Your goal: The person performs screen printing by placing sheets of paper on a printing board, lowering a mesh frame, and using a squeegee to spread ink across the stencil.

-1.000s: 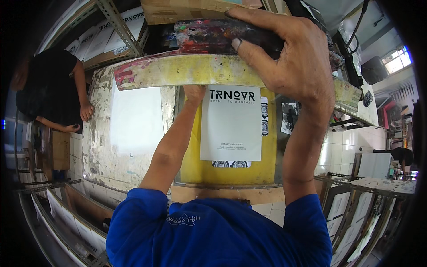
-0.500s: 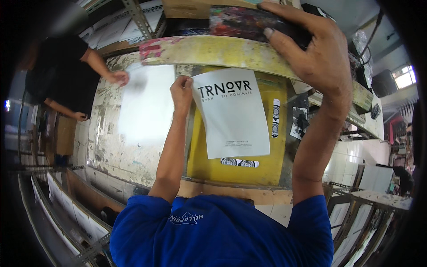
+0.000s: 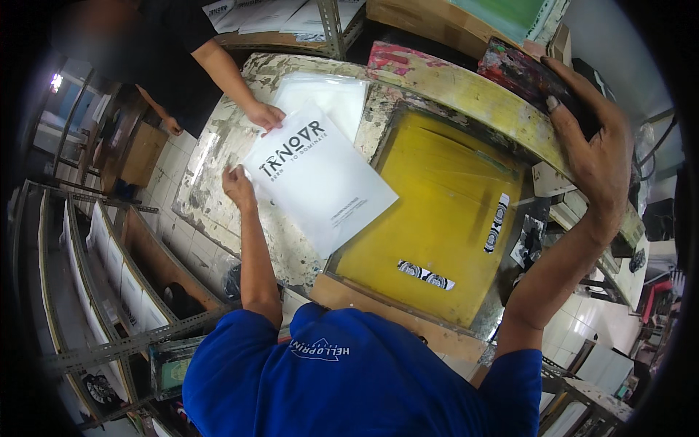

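A white plastic-looking sheet (image 3: 320,182) with black printed lettering hangs tilted over the left side of a yellow board (image 3: 422,211). My left hand (image 3: 240,188) pinches its upper left corner. A co-worker's hand (image 3: 265,116) holds the same sheet by its top edge. My right hand (image 3: 597,138) is closed around a dark ink-stained block (image 3: 513,73), which looks like a squeegee handle, its thumb and fingers on opposite sides. This block rests against a raised yellow-stained frame bar (image 3: 466,98) with a pink smeared end. Other pale blank sheets (image 3: 328,91) lie on the paint-flaked table (image 3: 207,193).
Two strips with black-and-white patterns (image 3: 426,274) stick to the yellow board. A co-worker in black (image 3: 164,65) stands at the far left. Metal racks (image 3: 109,255) with upright panels fill the lower left. A shelf (image 3: 291,38) at the back carries printed sheets.
The printed sheet has moved left off the middle of the yellow board, turning askew. The co-worker's hand has come in and taken its top edge. My view has shifted and turned.
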